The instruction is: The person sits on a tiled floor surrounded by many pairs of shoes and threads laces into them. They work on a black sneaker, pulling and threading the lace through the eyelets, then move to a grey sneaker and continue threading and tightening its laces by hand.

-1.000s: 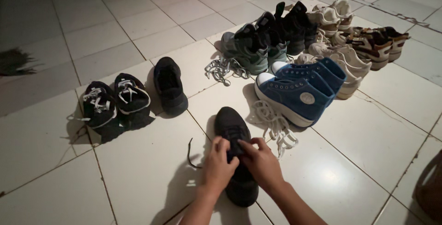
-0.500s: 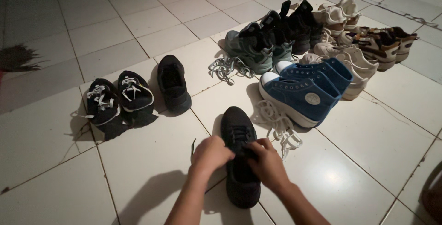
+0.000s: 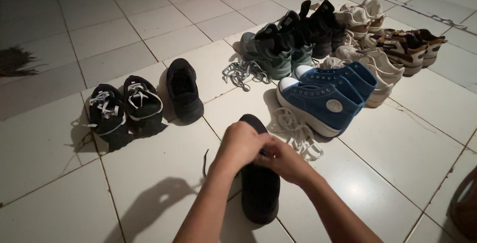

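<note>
We have both hands on a dark grey, low-cut fabric sneaker (image 3: 259, 193) that lies on the white tiled floor (image 3: 149, 183) right in front of us, toe pointing away. Our left hand (image 3: 241, 143) curls over the shoe's lacing area with the fingers bent down, and our right hand (image 3: 284, 161) meets it from the other side, fingers pinched at the same spot; the two hands touch each other there. What exactly they pinch is hidden under them, so we cannot tell whether it is a lace or the tongue. A thin dark lace end (image 3: 204, 161) trails on the tile just left of the left hand.

Just beyond the right hand lies a loose heap of white laces (image 3: 298, 133), touching the pair of blue canvas high-top sneakers with white soles (image 3: 325, 101). Farther out past those stand a pair of grey-green chunky trainers (image 3: 273, 49), a pair of black high shoes (image 3: 318, 27) and several cream and brown sneakers (image 3: 392, 49), crowded together. Away to the left of our left hand sits a second dark grey slip-like sneaker (image 3: 184, 90), and beside it a pair of black sneakers with white laces (image 3: 124, 108).
</note>
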